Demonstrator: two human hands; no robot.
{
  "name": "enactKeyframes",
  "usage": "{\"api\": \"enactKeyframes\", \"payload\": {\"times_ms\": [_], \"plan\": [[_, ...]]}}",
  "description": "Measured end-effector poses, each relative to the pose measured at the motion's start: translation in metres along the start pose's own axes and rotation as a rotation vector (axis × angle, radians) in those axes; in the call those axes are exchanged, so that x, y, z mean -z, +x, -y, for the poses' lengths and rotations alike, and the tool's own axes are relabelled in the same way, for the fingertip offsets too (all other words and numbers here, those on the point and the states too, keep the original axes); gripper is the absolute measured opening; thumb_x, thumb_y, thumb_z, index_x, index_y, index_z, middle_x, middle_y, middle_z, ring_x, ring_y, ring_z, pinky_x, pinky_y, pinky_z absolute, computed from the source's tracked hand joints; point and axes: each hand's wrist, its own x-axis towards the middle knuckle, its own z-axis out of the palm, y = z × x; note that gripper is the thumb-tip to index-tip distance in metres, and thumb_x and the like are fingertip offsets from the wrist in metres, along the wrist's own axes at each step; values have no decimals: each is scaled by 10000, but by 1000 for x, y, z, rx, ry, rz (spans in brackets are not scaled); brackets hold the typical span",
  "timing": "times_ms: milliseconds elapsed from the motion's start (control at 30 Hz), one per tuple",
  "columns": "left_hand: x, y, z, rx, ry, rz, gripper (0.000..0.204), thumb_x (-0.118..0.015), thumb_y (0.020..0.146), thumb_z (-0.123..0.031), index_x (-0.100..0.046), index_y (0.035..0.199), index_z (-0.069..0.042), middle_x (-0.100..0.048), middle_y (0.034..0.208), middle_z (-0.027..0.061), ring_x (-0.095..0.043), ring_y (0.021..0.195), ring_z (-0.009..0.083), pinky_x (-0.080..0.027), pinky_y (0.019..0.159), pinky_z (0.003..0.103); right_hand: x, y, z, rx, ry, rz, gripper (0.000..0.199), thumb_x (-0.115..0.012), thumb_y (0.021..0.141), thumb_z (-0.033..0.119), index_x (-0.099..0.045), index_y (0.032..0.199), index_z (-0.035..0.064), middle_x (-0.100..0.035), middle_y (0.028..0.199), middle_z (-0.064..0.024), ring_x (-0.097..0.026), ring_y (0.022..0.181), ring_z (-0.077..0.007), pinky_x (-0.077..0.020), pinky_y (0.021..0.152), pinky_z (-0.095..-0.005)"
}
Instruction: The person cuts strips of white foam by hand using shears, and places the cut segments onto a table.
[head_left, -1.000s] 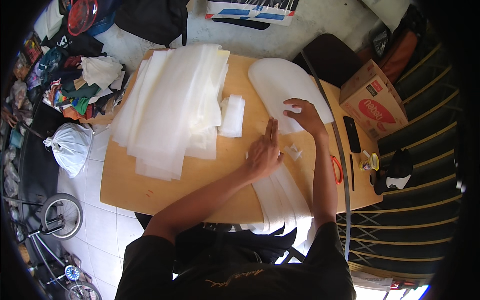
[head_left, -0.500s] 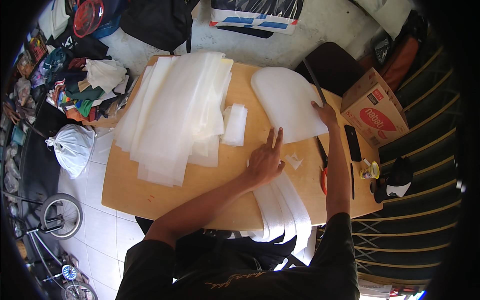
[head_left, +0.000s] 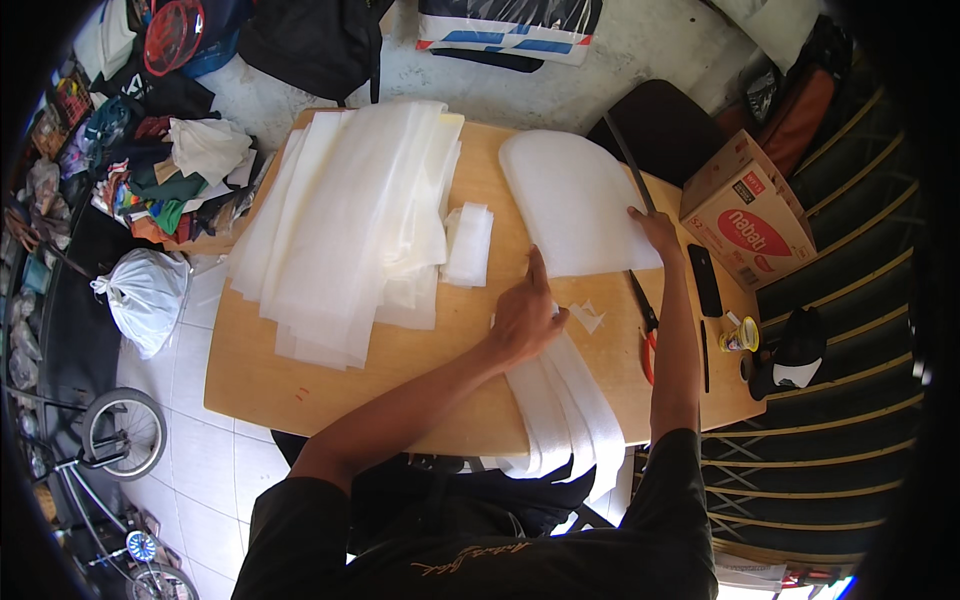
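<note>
A stack of white foam sheet (head_left: 575, 200) with a rounded far end lies right of the table's middle. My right hand (head_left: 657, 235) grips its right edge, the thumb on top, close to the end of a long dark ruler-like strip (head_left: 625, 155). My left hand (head_left: 525, 320) has its index finger stretched toward the sheet's near left corner, the other fingers curled partly from sight. Long foam strips (head_left: 560, 400) run out from under this hand and hang over the near table edge. Small white offcuts (head_left: 588, 318) and orange-handled scissors (head_left: 648, 340) lie between my arms.
Long translucent foam sheets (head_left: 350, 230) are piled on the table's left, beside a small folded foam piece (head_left: 467, 245). Along the right are a phone (head_left: 704, 280), a carton (head_left: 745, 215), a yellow cup (head_left: 740, 336) and a cap (head_left: 795, 350). A dark chair (head_left: 660, 135) stands behind.
My left hand has drawn in its middle finger, leaving only the index stretched, and has shifted slightly left. My right hand stays on the sheet's edge, moved slightly right.
</note>
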Motion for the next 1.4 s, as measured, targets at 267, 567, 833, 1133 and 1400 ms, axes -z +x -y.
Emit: {"api": "enactKeyframes", "payload": {"times_ms": [267, 567, 833, 1133, 1400], "plan": [[-12, 4, 13, -110, 15, -184, 916, -704, 805, -217, -181, 1454, 162, -347, 1473, 346, -657, 934, 391, -548, 812, 424, 5, -12, -5, -21, 31, 34, 815, -652, 805, 585, -597, 1192, -130, -641, 1151, -287, -618, 1104, -371, -454, 956, -411], [-9, 6, 16, -63, -88, -157, 937, -711, 798, -224, -170, 1472, 136, -255, 1522, 347, -666, 925, 386, -555, 804, 417, -19, -17, -38, -42, 189, -121, 680, -646, 845, 566, -663, 1024, -90, -660, 895, -151, -598, 832, -227, -456, 779, -357], [-14, 11, 18, -101, -113, -191, 945, -712, 800, -226, -160, 1474, 139, -226, 1524, 364, -674, 853, 369, -558, 775, 421, -12, -12, -61, -145, 118, -129, 680, -572, 917, 540, -651, 1099, -111, -676, 951, -160, -590, 887, -225, -456, 849, -357], [1, 4, 10, 2, -267, -110, 880, -669, 831, -180, -161, 1505, 70, -200, 1574, 283, -346, 1407, 393, -389, 1106, 401, 11, -42, -28, -173, 295, -2, 682, -588, 906, 528, -642, 1119, -118, -683, 1016, -181, -601, 921, -229, -457, 868, -357], [-3, 2, 9, -96, -181, -206, 882, -703, 816, -260, -224, 1466, 94, -296, 1487, 301, -649, 935, 358, -545, 825, 423, -10, -35, -37, -241, -142, -373, 741, -590, 878, 603, -641, 1117, -97, -658, 1090, -280, -628, 1033, -353, -445, 968, -418]]}}
